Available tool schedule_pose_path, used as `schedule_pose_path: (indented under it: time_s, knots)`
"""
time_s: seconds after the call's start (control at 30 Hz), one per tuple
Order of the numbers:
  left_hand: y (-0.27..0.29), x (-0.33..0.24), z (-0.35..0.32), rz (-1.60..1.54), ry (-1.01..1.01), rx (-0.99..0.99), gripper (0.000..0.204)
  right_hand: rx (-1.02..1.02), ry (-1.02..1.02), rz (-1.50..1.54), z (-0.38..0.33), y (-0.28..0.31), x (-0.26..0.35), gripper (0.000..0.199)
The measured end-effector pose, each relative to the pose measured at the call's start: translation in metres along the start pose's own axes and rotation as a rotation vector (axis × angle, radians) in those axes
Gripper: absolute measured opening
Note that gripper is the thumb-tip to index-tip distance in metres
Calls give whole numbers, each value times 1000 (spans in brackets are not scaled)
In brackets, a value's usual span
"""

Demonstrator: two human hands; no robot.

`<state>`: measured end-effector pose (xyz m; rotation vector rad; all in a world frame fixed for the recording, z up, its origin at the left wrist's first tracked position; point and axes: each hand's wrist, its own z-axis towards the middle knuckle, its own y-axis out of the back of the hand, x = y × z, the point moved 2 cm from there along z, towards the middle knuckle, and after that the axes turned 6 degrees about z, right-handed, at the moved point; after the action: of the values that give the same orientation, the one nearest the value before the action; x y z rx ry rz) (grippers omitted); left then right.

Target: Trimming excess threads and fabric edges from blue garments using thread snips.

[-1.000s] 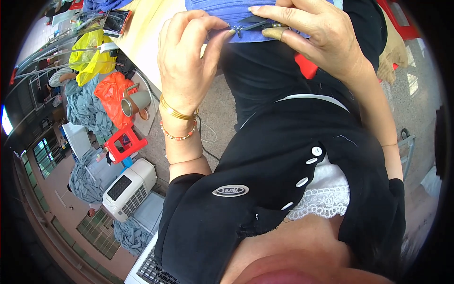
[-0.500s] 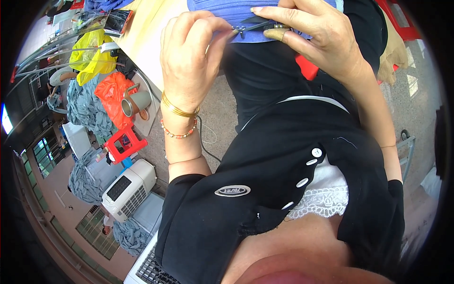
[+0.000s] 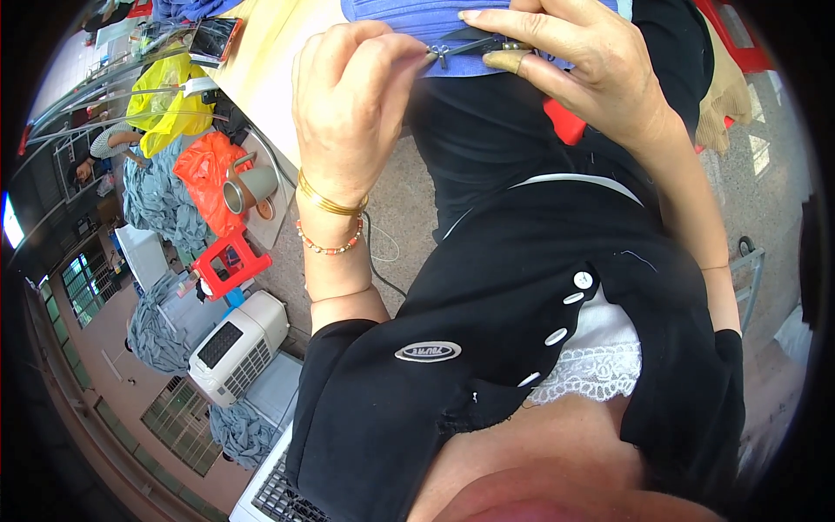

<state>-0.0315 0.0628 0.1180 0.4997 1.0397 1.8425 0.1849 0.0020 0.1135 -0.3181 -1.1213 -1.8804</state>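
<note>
A blue ribbed knit piece [image 3: 409,12] lies over my black-clad lap and the table edge at the top. My right hand [image 3: 583,65] grips a pair of dark thread snips [image 3: 474,39], blades pointing left, between its thumb and fingers. A tan cover wraps the right thumb tip. My left hand [image 3: 352,100] is closed in a pinch at the knit's lower edge, near the blade tips. Beside those fingertips shows a small dark and silvery bit [image 3: 442,56], too small to name. What the pinch holds is mostly hidden.
Left of me are a pale wooden table [image 3: 265,70], a yellow bag [image 3: 165,104], a red bag [image 3: 209,178], a grey mug [image 3: 252,190], a red stool [image 3: 228,261] and a white appliance [image 3: 235,348]. Grey-blue cloth heaps [image 3: 161,196] lie beyond, near another person [image 3: 83,170].
My left hand has shifted slightly left, and the small dark bit shows a little more clearly. The right hand keeps its grip on the snips. The person at far left has moved.
</note>
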Motion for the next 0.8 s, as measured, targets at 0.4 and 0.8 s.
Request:
schedule_pose_path:
  time_s: [0.4,0.8]
  knots:
    - [-1,-1,-3,-30,7,-35,19,-9,-3,-2,1,1,3,33]
    - [8,-10,3,31,110,112,18,2,-2,0,1,0,4,32]
